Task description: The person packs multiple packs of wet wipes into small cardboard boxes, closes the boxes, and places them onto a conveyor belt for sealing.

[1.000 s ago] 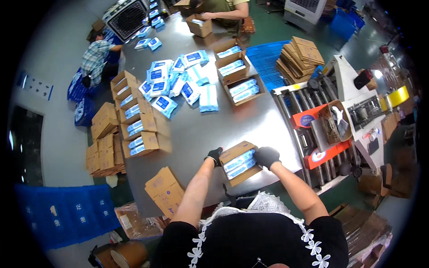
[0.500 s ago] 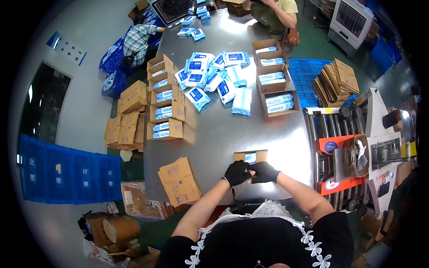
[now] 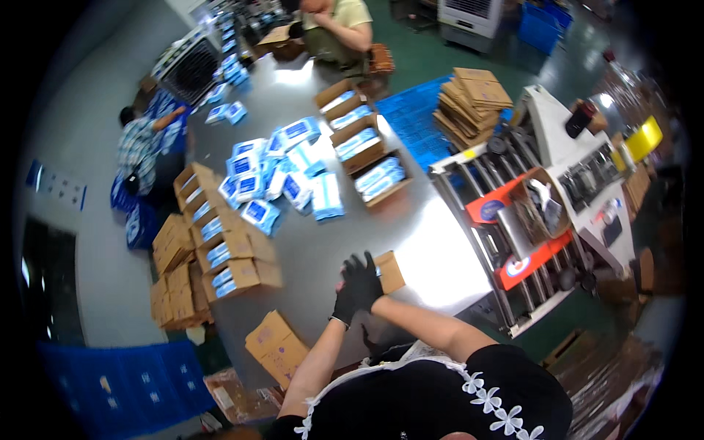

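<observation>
Steel table [image 3: 315,249]: blue-and-white packs [image 3: 282,176] piled at 11 o'clock from you.
Carton [image 3: 392,272]: on the table, at 2 o'clock beside your right hand [image 3: 361,282] (contact unclear).
Right glove: fingers extended, grip released.
Left hand [image 3: 342,306]: overlapped by your right; its grip cannot be told.

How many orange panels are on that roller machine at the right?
2: the upper orange panel and, nearer the wearer, the lower orange panel, both across the roller machine. Others could be hidden.

Cartons [image 3: 391,273], packets [image 3: 327,196] on metal table [image 3: 317,240]
</observation>
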Motion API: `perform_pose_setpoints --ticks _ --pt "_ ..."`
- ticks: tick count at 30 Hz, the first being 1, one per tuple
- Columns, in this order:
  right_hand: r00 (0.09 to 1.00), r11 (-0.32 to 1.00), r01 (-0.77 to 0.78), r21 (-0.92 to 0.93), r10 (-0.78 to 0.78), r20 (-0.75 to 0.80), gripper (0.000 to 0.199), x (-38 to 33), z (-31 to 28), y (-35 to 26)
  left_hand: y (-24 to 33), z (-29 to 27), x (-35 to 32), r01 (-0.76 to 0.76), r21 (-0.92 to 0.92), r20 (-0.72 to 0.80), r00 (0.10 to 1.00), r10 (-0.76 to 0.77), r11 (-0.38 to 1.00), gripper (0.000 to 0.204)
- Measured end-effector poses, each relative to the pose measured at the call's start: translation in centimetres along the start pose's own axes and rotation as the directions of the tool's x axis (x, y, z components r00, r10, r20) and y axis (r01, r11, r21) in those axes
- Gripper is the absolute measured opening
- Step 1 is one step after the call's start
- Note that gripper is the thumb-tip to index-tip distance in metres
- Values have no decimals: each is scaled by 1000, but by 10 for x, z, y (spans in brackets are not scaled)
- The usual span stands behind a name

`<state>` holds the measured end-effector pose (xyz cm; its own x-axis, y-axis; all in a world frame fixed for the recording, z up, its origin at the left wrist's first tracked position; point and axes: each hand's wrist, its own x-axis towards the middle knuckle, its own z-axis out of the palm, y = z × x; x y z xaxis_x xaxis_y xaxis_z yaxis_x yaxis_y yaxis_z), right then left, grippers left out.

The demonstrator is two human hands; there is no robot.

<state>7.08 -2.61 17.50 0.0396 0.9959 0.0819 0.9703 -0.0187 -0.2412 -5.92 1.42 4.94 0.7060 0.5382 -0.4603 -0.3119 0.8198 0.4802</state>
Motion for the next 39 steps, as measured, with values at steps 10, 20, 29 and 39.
perform_pose_setpoints --ticks 10,20,29,39 --pt "972 948 -160 276 199 -122 60 -133 -26 208 -144 121 79 -87 649 457 839 -296 756 59" --pt "942 962 -161 221 217 -258 50 -135 -59 308 107 239 174 -549 785 599 556 577 -287 26" --pt "953 910 254 328 -178 -243 75 172 -86 251 302 248 366 128 541 511 735 446 -831 80" --pt "959 949 215 232 -160 -236 16 293 -14 264 330 242 476 275 585 205 860 468 -763 44"
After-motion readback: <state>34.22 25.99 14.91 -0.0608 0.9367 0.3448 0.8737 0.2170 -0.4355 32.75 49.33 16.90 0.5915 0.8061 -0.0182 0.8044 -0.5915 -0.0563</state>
